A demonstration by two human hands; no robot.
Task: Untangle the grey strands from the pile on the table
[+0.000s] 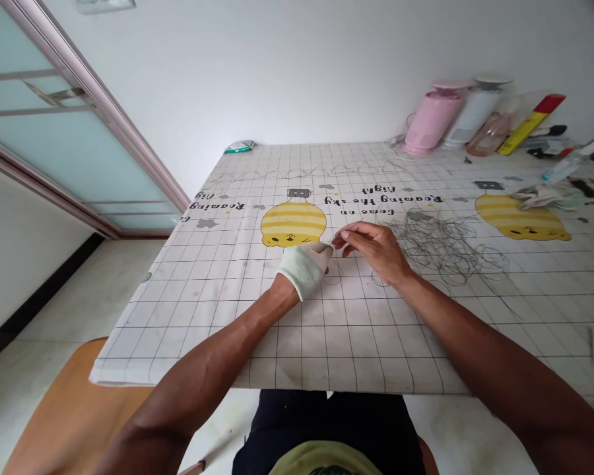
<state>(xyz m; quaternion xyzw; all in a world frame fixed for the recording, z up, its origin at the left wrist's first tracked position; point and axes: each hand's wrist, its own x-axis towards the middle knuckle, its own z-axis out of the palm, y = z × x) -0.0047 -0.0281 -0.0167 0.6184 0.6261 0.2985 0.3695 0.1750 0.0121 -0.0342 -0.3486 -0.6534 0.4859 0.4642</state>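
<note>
My left hand (304, 267) wears a pale green and white glove and pinches a thin dark wire (333, 243) over the table. Close on its right, my bare right hand (373, 247) has thumb and forefinger pressed together on the same wire. A thin loop (340, 274) curves below the fingertips. Beside my right hand lies a loose tangle of thin wire (440, 244) in many coils. Toward the back of the table, several bent wire pieces (321, 171) form a row of small peaked shapes.
A white checked tablecloth (218, 330) with yellow bear prints covers the table. At the back right stand a pink cylinder (433, 122), a white cylinder (475, 112), a bottle (492, 132) and a yellow-red box (529, 125). Another glove (549, 196) lies right. An orange-brown chair (74, 409) is lower left.
</note>
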